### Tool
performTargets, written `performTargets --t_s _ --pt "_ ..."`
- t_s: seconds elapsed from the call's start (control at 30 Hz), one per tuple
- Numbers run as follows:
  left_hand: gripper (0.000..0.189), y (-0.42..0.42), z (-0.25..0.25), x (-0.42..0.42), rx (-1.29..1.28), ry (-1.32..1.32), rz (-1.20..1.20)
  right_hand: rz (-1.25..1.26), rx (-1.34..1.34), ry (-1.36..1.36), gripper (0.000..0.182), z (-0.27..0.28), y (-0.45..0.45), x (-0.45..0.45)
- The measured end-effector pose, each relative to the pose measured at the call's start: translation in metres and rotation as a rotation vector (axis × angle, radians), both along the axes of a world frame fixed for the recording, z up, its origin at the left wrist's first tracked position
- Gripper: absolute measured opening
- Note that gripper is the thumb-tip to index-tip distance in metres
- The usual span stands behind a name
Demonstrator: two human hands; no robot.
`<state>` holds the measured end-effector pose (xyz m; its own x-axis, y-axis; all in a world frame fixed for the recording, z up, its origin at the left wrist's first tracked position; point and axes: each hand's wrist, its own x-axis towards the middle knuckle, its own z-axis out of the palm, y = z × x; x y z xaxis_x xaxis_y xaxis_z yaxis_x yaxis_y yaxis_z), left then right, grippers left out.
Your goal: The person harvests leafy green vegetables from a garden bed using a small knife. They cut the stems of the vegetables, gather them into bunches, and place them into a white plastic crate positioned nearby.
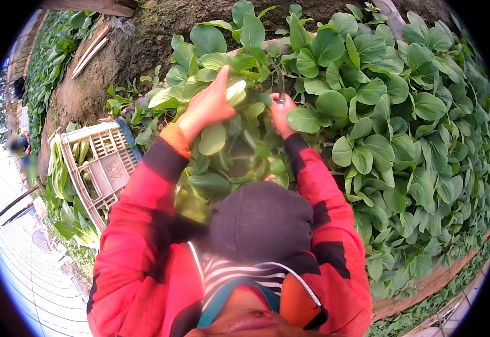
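Note:
My left hand (209,103) is closed around a head of bok choy (236,93), its pale base pointing to the right and its leaves spreading left. In my right hand (282,113) is a small sickle, gripped by the handle, with its curved metal blade (280,78) rising among the stems. That hand sits low at the edge of the growing bok choy (371,97), a little right of the held head. Leaves partly cover its fingers. Below both hands, loose or low leaves (211,182) lie in front of my dark-clad knee (261,221).
A white plastic crate (109,168) with bok choy in it stands at my left, a blue strip along one side. More bok choy (61,168) lies beyond it. Wooden slats (90,57) rest on bare soil (137,54). Dense plants fill my right side.

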<state>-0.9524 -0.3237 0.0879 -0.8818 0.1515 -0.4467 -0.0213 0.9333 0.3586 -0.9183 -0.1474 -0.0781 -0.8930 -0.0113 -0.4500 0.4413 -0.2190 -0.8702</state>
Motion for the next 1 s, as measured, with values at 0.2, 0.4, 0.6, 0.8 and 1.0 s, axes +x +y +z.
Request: performTargets --t_s 0.2,0.4,0.6,0.8,1.0 --pt "0.097 -0.014 0.001 0.044 0.152 -0.026 0.064 0.047 -0.371 -0.209 0.032 0.025 -0.017 -0.037" --pt "0.096 -0.013 -0.001 0.076 0.099 -0.082 -0.021 0.039 -0.446 -0.272 0.032 0.017 -0.02 -0.026" --pt "0.098 -0.026 -0.027 0.094 -0.03 0.081 -0.256 -0.057 -0.553 -0.28 0.029 -0.019 -0.024 -0.04" --pt "0.097 -0.035 -0.035 0.109 0.033 0.059 -0.247 -0.06 -0.532 -0.274 0.014 -0.012 -0.013 -0.039" --pt "0.09 -0.011 0.021 0.123 0.274 -0.353 0.125 -0.232 -0.482 -0.192 0.004 0.038 0.006 0.009"
